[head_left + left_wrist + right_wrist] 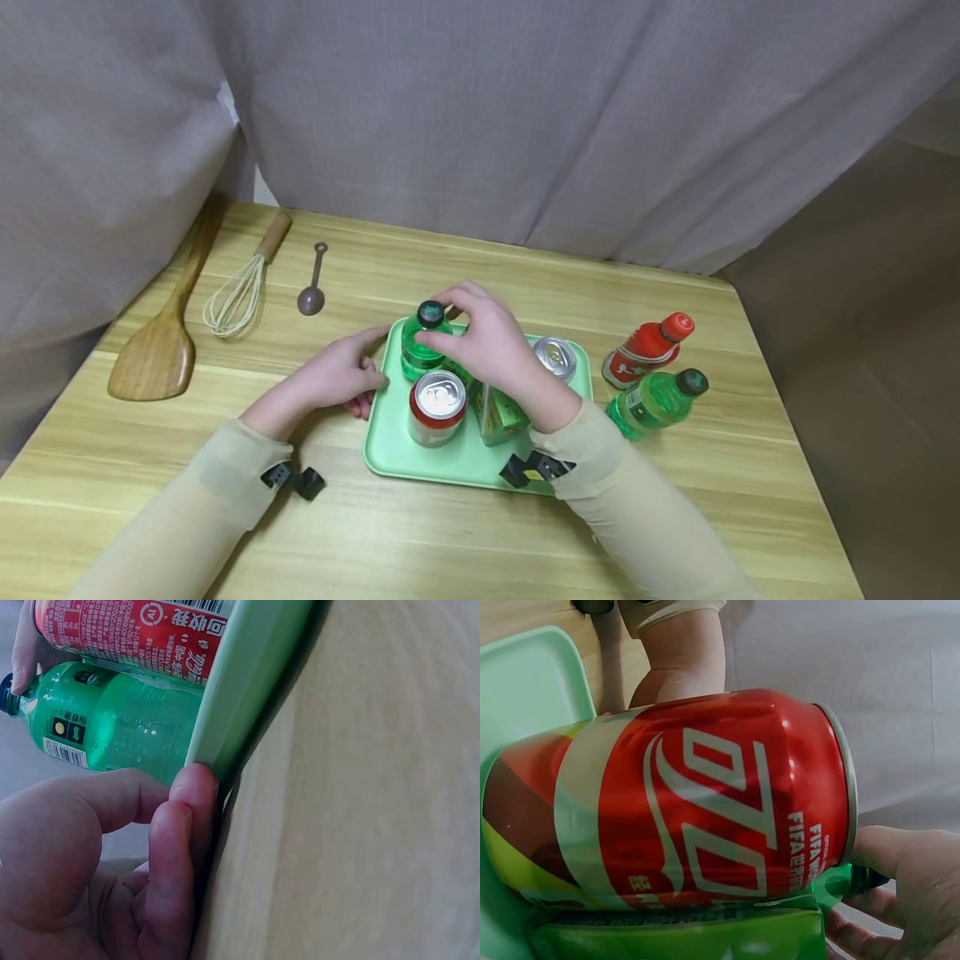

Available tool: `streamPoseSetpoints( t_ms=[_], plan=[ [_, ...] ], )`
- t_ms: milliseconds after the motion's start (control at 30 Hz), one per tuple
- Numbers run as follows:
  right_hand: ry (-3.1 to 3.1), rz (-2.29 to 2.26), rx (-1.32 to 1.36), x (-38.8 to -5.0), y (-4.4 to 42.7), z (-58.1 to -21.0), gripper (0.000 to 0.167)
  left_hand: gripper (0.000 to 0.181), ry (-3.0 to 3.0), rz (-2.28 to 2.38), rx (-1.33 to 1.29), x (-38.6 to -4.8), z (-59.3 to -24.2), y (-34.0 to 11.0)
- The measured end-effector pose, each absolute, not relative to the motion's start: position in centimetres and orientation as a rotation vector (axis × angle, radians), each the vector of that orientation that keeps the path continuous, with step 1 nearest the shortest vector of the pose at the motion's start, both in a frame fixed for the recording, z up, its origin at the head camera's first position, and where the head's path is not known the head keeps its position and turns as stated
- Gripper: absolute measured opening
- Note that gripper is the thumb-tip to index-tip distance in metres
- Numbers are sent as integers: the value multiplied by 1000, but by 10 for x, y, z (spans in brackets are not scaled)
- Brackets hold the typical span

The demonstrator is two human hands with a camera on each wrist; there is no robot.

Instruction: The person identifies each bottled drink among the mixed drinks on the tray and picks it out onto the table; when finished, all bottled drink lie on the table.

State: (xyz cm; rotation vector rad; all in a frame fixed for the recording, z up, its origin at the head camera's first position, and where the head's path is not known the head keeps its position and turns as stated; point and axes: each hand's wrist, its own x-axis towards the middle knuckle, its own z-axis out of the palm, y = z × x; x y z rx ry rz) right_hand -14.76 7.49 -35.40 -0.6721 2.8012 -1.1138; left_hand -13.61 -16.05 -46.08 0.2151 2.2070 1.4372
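Observation:
My right hand [487, 337] holds a green soda bottle [420, 350] near its black cap, thumb and fingers around the neck. The bottle stands upright at the back left of a light green tray [386, 442]. At the tray's left edge, my left hand [341, 371] grips the rim with bent fingers; its fingertips [193, 784] show there in the left wrist view. In front of the bottle is a red cola can [437, 412]. A green carton [501, 417] and another can [555, 357] also sit on the tray, partly hidden by my right arm.
Right of the tray stand a red-capped bottle [641, 354] and a second green bottle [652, 404]. On the left lie a wooden spatula [157, 354], a whisk [243, 287] and a brown measuring spoon [311, 292]. Grey curtains [420, 117] hang behind the wooden table [420, 550].

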Motion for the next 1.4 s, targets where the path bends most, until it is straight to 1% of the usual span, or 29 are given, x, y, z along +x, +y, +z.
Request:
streamPoseSetpoints(
  t_ms=[433, 700, 933, 1100, 1333, 1400],
  plan=[
    [2822, -1186, -666, -144, 70, -354, 31, 90, 2203, 1431, 206, -137, -459, -161],
    [2836, -1301, -785, -140, 67, -349, 32, 89, 2187, 1455, 231, -138, -462, -162],
    [2781, -1410, -913, -130, 64, -331, 30, 88, 2166, 1462, 249, -139, -462, -164],
    [2717, -1497, -1035, -122, 62, -318, 31, 79, 2158, 1482, 274, -138, -462, -167],
    [2662, -1510, -1191, -104, 59, -304, 34, 50, 2185, 1471, 306, -136, -459, -168],
    [2629, -1528, -1234, -96, 58, -300, 35, 49, 2243, 1463, 367, -136, -458, -169]
  ],
)
